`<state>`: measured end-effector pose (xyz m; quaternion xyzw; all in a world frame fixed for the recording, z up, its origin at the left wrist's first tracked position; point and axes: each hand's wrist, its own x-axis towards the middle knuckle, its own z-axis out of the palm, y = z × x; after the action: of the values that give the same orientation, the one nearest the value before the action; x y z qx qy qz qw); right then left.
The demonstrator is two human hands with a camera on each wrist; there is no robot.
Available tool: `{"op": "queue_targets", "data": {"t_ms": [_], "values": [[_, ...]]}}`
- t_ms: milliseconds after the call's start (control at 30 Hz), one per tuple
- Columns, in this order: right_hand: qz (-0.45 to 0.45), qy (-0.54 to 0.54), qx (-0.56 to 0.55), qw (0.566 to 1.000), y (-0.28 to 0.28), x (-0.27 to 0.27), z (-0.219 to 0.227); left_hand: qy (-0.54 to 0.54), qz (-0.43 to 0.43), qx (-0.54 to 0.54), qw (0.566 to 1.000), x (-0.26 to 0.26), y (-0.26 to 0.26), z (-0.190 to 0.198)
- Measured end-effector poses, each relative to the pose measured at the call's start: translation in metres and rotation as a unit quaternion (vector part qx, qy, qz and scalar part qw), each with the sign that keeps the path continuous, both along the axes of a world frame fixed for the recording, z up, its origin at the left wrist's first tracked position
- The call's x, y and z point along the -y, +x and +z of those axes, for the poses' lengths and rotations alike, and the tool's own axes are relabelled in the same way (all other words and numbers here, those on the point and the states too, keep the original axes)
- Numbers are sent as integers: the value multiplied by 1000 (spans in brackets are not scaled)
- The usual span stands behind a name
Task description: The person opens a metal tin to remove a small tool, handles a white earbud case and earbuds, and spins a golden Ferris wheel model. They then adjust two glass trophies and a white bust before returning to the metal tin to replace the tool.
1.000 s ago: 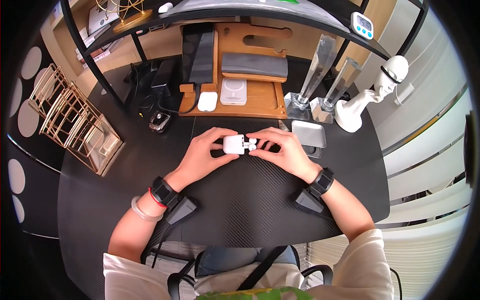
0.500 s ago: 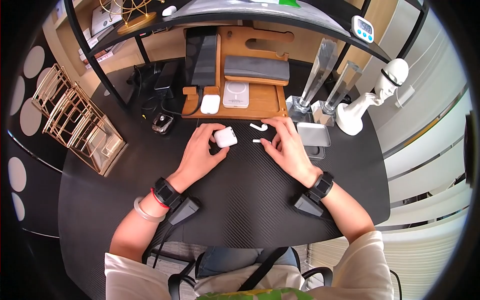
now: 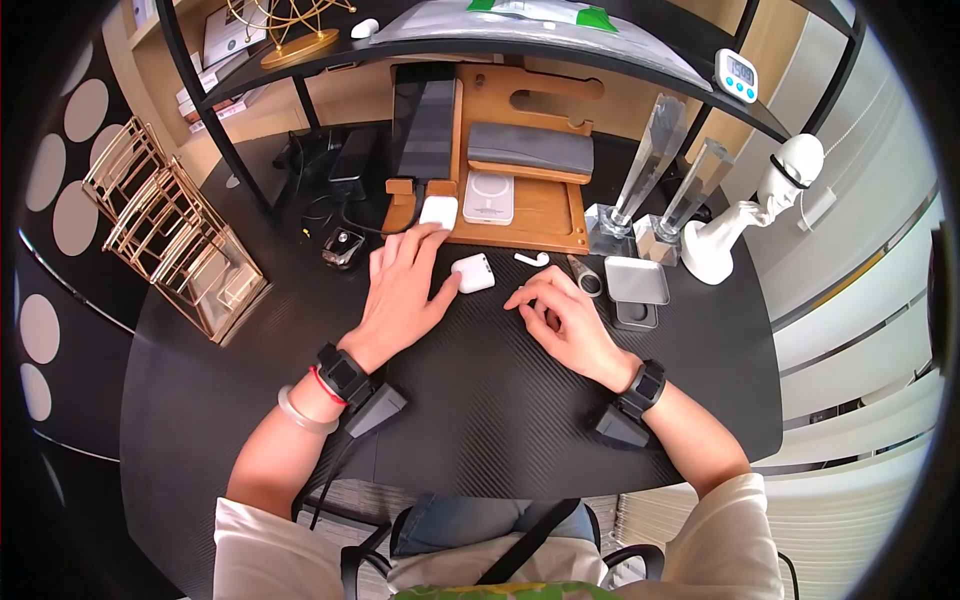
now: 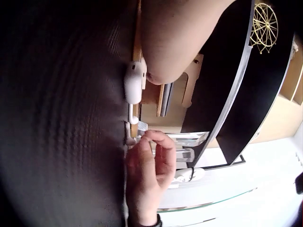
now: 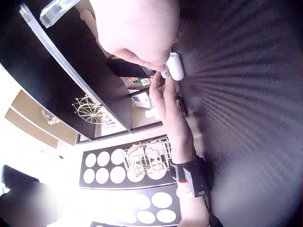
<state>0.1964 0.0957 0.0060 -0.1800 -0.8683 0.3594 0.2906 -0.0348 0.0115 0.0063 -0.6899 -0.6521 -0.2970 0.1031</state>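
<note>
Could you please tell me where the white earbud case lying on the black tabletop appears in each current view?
Head: white earbud case, just above centre.
Left wrist: white earbud case, left of and above centre.
Right wrist: white earbud case, above centre, slightly right.
Shared landmark: gold wire ornament, upper left, upper right and left of centre, respectively.

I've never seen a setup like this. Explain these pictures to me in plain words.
There is no robot: a person works with two bare hands. One view comes from a head camera looking down; the sideways ones come from a camera on each wrist. On the black textured desk lie a small rounded white case, a white stemmed earbud and an open grey tin. Behind is a brown wooden stand. The left hand reaches to a white square case on it; the right hand is loosely curled, and whether it holds anything is hidden.
</note>
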Motion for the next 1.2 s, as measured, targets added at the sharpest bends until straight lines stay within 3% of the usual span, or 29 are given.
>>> {"op": "queue_targets", "data": {"t_ms": [233,367,433,767,833,900,967,1000,1133,1200], "values": [[22,-2,1,1000,0,-1,-2,12,35,-86,996,-5,-6,-10],[26,0,-6,1000,0,-1,-3,-9,60,-37,997,-5,-6,-3],[34,0,7,999,1,-1,-2,29,26,28,999,-8,-11,-10],[34,1,14,999,0,-1,-5,35,49,22,998,-14,-21,-15],[32,9,11,999,0,-1,-3,58,34,156,985,-16,-21,-15],[12,-28,2,1000,0,-1,-1,95,-5,184,978,-13,-11,-13],[2,-88,-37,995,-5,1,-2,74,-104,313,941,-6,6,-7],[-7,-149,-74,986,-6,2,-4,56,-124,292,947,-2,13,-5],[3,-132,-13,991,-2,-1,-5,13,-209,253,944,5,35,-4],[13,-160,-18,987,-2,-3,-14,-7,-212,270,939,8,36,-2]]}}
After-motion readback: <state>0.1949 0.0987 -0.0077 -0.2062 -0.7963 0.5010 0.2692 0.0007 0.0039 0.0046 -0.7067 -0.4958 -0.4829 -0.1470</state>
